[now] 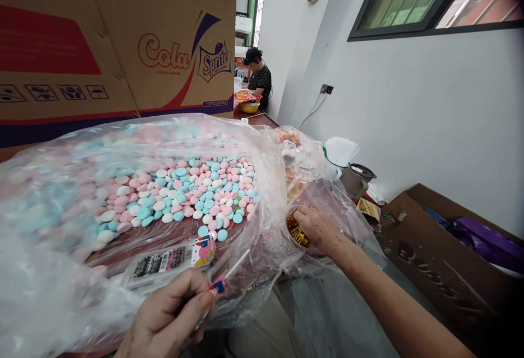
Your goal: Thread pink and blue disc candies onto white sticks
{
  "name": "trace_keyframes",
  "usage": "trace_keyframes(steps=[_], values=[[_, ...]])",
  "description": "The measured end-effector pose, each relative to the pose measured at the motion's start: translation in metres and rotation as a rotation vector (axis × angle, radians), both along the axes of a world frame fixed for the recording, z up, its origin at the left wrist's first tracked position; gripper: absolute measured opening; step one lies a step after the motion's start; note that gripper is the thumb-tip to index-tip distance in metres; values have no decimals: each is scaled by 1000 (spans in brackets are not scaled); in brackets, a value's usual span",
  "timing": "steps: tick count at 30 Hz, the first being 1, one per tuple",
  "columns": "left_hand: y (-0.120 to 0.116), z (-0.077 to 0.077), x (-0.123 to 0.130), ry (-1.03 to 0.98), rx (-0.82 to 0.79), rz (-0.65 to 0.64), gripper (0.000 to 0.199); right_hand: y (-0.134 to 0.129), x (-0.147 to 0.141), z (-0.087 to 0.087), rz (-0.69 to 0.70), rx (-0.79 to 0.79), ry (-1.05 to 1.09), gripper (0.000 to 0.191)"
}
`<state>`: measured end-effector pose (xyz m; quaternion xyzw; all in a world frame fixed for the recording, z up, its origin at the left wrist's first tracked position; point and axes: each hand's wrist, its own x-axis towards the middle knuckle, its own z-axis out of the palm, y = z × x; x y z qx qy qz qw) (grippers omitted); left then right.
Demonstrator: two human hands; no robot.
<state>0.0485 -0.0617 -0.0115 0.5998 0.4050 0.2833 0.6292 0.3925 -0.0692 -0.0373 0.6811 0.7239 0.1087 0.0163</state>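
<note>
My left hand [172,311], low in the middle, is closed with thumb and fingers pinching a lollipop [218,287]. Its wrapper is blue, red and white, and the white stick points up to the right. My right hand [317,228] reaches into a small round container of gold twist ties [295,231], fingers bent together on the ties and fingertips partly hidden. Beyond my left hand, a large clear plastic bag [270,194] lies open with many pink, blue and white round candies [180,191] in it. A clear packet of printed labels [164,265] lies just past my left fingers.
A big cardboard carton [118,41] stands behind the candies. To the right are a lidded grey cup [357,179] and an open brown box [434,260] with purple packaging inside. Another person [260,77] in a dark cap works at the far end of the table.
</note>
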Motion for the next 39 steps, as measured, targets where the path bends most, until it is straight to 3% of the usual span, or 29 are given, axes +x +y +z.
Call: trace_keyframes(steps=[6,16,23,28,32,36,39], values=[[6,3,1,-102,-142,-7,36,-6,9,7,-18,80,80,21],[1,5,3,-114,-159,25,34,1,8,-9,83,36,69,20],[2,6,4,-130,-181,39,33,-1,7,8,-12,65,95,20],[1,6,6,-163,-222,55,31,-7,5,19,-60,200,320,19],[-1,4,13,-218,-220,23,29,-15,-29,30,-65,282,589,14],[-5,0,27,-281,-247,-38,27,-22,-97,37,162,68,811,14],[-7,-3,34,-322,-299,-9,27,-24,-138,37,238,-151,1097,14]])
